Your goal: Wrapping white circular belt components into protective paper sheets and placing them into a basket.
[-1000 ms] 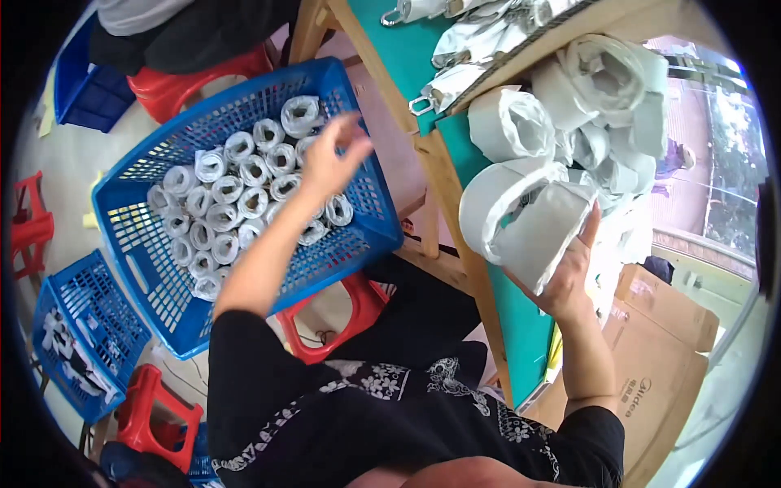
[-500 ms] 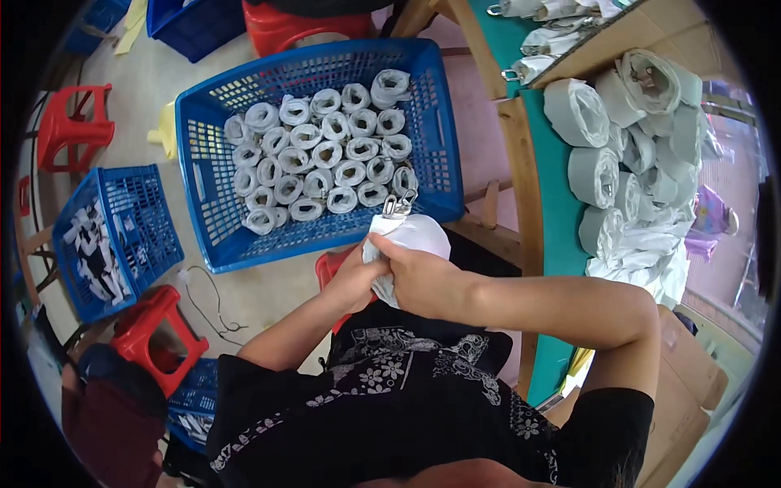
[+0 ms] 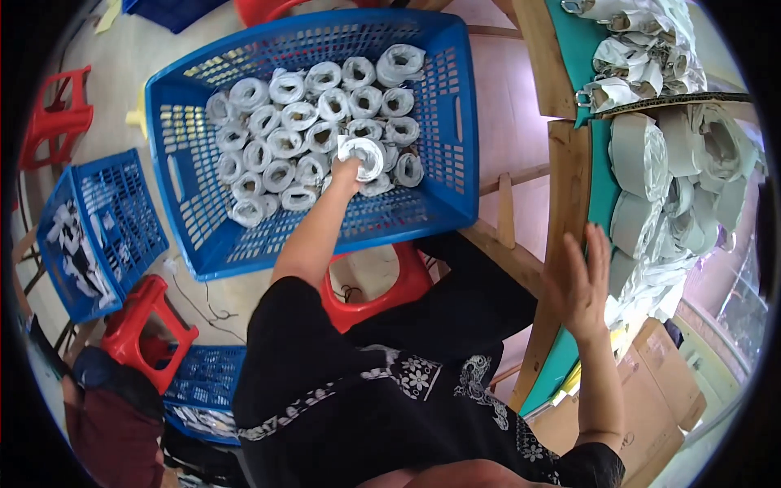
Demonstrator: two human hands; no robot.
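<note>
My left hand (image 3: 345, 174) grips a white rolled strap (image 3: 376, 164) at its left side, over the large blue plastic basket (image 3: 450, 81). Rows of similar white rolls (image 3: 285, 143) stand on end in that basket, with their coiled tops facing up. The held roll hides part of the ones beneath it. At the right, my right hand (image 3: 580, 289) is empty, its fingers stretched out above the wooden edge of the green-topped table (image 3: 558, 362). Closest to it is a pile of larger grey-white rolls (image 3: 639, 163) on the table.
White bundles with metal buckles (image 3: 647, 61) lie at the table's far end, behind a cardboard divider (image 3: 683, 103). A red stool (image 3: 374, 301) stands below the basket. Another red stool (image 3: 146, 333) and a smaller blue crate (image 3: 122, 228) are on the left. A person in dark red (image 3: 114, 423) is at lower left.
Both hands were together around a white roll with metal buckles below the basket. My left hand has carried the roll up over the basket; my right hand has let go and moved right.
</note>
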